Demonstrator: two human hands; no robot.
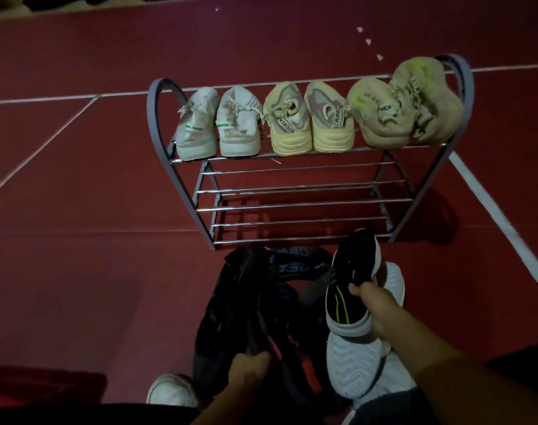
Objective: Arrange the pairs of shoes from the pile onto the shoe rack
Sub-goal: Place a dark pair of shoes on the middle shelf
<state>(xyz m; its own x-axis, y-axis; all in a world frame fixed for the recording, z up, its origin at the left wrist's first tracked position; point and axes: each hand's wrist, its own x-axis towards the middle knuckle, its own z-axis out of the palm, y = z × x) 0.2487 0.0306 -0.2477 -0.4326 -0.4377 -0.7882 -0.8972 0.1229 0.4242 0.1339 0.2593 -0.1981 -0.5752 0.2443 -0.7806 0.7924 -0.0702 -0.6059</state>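
Observation:
A grey metal shoe rack (157, 124) stands on the red floor. Its top shelf holds three pairs, heels toward me: white sneakers (215, 124), pale yellow sneakers (307, 124) and beige sneakers (405, 105) leaning together at the right. The lower shelves (292, 205) are bare rails. In front of the rack lies a pile of dark shoes (261, 302). My right hand (375, 305) grips a black sneaker with a green stripe (347, 286) by its opening, lifted over an upturned white sole (353, 366). My left hand (249, 369) is closed on a black shoe (224, 308) in the pile.
White painted lines (491, 210) cross the red floor around the rack. A white shoe toe (169, 391) shows at the bottom left of the pile. A dark red mat (40, 384) lies at the lower left. The scene is dim.

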